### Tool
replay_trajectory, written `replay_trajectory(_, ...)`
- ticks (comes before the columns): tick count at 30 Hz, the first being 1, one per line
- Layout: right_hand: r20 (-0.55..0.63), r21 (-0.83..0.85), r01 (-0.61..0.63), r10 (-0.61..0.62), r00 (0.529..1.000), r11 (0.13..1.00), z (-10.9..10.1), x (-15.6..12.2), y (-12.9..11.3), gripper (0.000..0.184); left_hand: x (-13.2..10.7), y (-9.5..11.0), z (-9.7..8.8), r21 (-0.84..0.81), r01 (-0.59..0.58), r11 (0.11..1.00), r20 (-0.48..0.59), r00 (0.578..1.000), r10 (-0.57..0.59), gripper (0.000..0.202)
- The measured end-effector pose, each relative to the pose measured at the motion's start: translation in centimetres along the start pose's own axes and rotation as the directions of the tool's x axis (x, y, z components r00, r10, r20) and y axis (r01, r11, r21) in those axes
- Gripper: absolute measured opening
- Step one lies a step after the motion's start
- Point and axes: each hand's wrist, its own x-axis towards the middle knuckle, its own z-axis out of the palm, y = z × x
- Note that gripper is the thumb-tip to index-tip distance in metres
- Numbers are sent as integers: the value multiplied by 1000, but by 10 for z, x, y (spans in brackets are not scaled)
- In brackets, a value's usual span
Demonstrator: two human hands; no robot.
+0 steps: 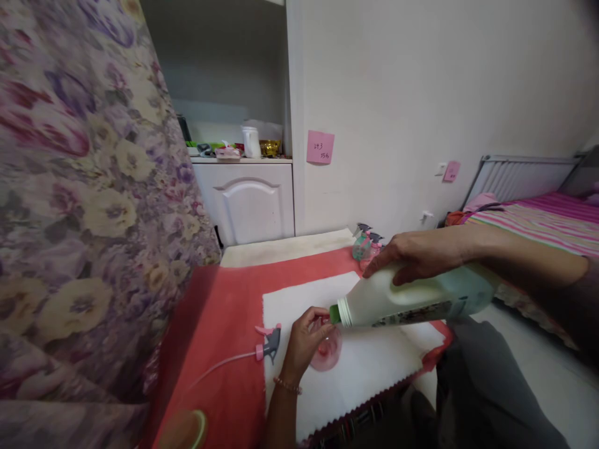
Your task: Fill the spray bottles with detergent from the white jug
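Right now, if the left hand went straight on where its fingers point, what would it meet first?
The left hand would probably first meet the green spout of the large bottle; they look very close, perhaps touching, but depth is unclear.

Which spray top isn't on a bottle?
The pink-and-grey spray top lying beside the left hand, its long tube trailing over the red cloth. The other tops sit on bottles behind.

Right hand point(416, 255) higher, palm-down, curled in a grip; left hand point(306, 340) lower (likewise curled)
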Motion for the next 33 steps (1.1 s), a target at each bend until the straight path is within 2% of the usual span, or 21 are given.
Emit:
replay_trajectory(23, 3, 19, -6, 6, 1000, 1000, -1, 1, -1, 50, 0, 2, 2, 12, -12, 1000, -4, 1000, 12, 17)
replay_trajectory(33, -2, 76, -27, 27, 1000, 997, 2, -4, 3, 51, 0, 1, 1, 22, -17, 1000, -8, 1000, 18, 18)
